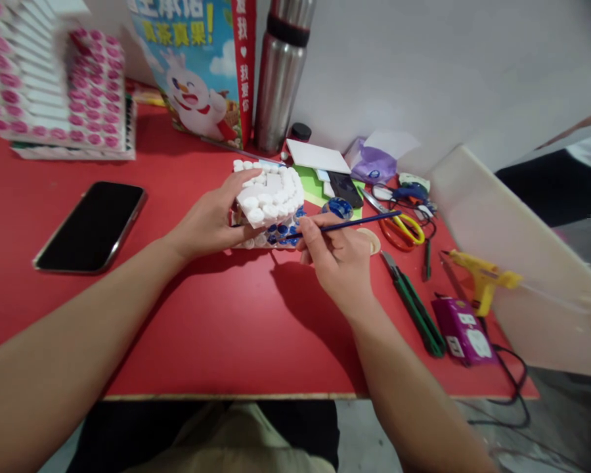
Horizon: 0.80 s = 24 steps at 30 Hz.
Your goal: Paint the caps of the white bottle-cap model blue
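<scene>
White model [274, 195]: lower discs [259, 240] partly blue, top bare white; left grip [209, 220] clasping model, right grip [339, 259] pinching brush [367, 221].

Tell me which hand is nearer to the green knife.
Right. The right hand, holding the brush, is left of the green knife; the left hand is farther left, on the white model.

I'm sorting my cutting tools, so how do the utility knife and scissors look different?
The utility knife has a green handle; the scissors have orange and yellow ones. The knife is one straight bar, while the scissors have two finger loops. Both lie on the red table with metal blade showing.
</scene>
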Each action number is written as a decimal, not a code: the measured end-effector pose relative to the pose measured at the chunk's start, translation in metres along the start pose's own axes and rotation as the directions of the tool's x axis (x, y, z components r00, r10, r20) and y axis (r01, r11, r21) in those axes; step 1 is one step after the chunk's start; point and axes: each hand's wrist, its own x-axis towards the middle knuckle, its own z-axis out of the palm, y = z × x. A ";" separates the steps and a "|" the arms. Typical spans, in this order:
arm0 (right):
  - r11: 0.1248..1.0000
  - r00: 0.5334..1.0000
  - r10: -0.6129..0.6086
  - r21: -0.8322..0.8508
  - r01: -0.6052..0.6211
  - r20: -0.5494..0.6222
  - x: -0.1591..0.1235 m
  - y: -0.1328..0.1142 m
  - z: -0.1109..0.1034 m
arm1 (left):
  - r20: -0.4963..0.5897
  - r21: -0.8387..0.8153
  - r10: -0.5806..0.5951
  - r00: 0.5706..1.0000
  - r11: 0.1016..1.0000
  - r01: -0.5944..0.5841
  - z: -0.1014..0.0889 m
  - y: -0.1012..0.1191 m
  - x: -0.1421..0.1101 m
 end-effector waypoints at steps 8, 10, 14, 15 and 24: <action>0.997 0.999 -0.043 -0.060 0.043 -0.007 0.001 -0.002 -0.003 | -0.003 -0.003 0.002 1.000 1.000 -0.002 0.001 0.001 0.000; 0.997 0.999 -0.045 -0.058 0.045 0.001 0.001 -0.002 -0.003 | -0.001 0.012 0.003 1.000 1.000 -0.003 0.001 0.001 0.000; 0.997 0.999 -0.032 -0.070 0.032 0.012 0.001 -0.002 -0.004 | -0.009 0.032 0.015 1.000 0.999 -0.015 0.001 0.001 0.000; 0.996 1.000 -0.027 -0.082 0.027 -0.002 0.001 -0.003 -0.004 | -0.006 0.030 0.015 1.000 0.999 -0.015 0.000 0.001 0.000; 0.992 0.999 -0.019 -0.125 0.014 -0.043 0.002 -0.003 -0.007 | 0.006 0.006 -0.006 1.000 1.000 0.006 0.000 0.002 0.001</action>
